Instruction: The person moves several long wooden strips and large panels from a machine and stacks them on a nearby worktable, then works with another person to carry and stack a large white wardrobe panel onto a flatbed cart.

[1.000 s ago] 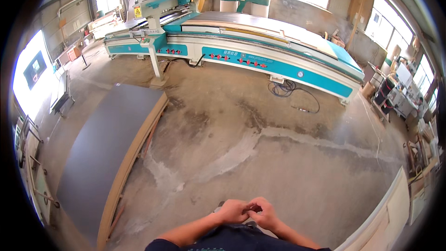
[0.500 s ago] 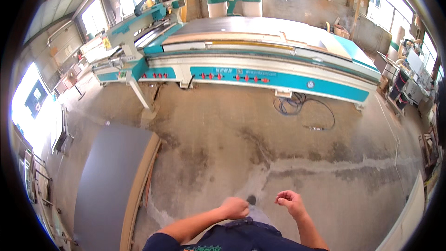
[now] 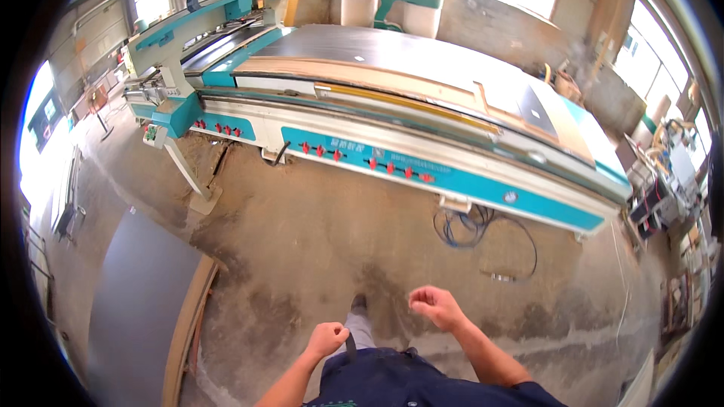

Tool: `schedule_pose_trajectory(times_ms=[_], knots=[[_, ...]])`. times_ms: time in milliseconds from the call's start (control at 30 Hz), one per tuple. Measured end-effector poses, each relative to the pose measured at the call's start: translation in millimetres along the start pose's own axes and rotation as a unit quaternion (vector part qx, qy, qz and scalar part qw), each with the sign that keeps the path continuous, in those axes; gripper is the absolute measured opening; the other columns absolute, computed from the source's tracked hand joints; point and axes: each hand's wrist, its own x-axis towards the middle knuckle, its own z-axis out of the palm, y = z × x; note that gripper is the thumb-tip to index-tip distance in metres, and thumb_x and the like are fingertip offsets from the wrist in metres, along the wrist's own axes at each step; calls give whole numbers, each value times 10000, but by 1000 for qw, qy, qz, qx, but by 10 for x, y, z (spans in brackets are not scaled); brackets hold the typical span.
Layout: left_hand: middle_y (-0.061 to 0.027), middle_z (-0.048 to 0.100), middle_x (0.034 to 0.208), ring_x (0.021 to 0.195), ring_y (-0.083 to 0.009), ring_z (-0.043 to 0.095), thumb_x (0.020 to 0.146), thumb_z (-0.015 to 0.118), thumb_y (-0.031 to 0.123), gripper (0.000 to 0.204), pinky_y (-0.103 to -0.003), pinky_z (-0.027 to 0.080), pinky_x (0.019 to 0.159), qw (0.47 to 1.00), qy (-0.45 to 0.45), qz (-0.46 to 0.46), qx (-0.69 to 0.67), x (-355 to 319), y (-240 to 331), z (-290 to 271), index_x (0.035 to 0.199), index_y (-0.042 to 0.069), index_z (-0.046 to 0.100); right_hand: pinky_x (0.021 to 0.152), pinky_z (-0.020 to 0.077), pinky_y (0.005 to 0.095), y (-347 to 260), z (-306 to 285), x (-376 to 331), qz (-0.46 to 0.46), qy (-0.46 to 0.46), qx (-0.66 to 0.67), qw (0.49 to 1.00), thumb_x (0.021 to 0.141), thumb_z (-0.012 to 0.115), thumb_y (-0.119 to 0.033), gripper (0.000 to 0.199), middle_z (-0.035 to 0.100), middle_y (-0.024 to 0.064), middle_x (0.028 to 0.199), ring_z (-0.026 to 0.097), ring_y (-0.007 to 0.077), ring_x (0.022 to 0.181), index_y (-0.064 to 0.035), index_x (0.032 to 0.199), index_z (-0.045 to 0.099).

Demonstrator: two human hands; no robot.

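— What were the hands doing?

— Both were curled into loose fists with nothing in them. The left hand [image 3: 326, 338] hung just above the dark trouser leg, and the right hand [image 3: 434, 306] was raised a little over the dusty floor [image 3: 302, 241], with one shoe [image 3: 359, 303] between them.

— And the nearest workable thing?

— The stack of dark panels [image 3: 143, 294], lying flat on the floor well off to the left, with a pale wooden edge along its right side. I judged a sheet to be stiff, heavy and awkward for its breadth, smooth-faced and likely slippery. It would be best gripped along opposite long edges, not at a corner.

— Any labels or signs?

— Further out, the long teal-and-white machine [image 3: 528, 203] carried a row of red markers [image 3: 362, 160] along its teal band, a pale rectangular label [image 3: 354, 148] among them and a small round badge [image 3: 511, 197] towards the right end. A coil of blue cable [image 3: 467, 226] lay below it.
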Motion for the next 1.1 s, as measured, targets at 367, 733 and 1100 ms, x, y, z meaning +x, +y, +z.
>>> schedule_pose_trajectory(times_ms=[367, 733, 1100], knots=[[-134, 614, 745, 700, -292, 600, 769, 584, 234, 205, -349, 466, 627, 984, -36, 175, 4, 3392, 1897, -559, 771, 33, 626, 696, 480, 261, -345, -2111, 1974, 29, 140, -6, 990, 789, 637, -104, 266, 642, 66, 887, 601, 137, 790, 13, 1024, 593], [-57, 619, 650, 592, -107, 553, 782, 612, 165, 158, -257, 447, 571, 985, 85, -114, -100, 5026, 1793, 717, 773, 10, 639, 796, 486, 292, -725, -4922, 5735, -73, 142, -78, 984, 736, 674, -97, 377, 641, 93, 966, 601, 169, 882, 29, 1078, 580], [-49, 631, 700, 635, -89, 562, 793, 633, 163, 182, -238, 461, 611, 954, 191, -209, -95, 5640, 3153, 968, 858, -7, 630, 794, 449, 350, -1623, -7365, 8211, 27, 353, -346, 869, 682, 648, -248, 366, 655, 128, 936, 599, 227, 897, -2, 952, 658]])
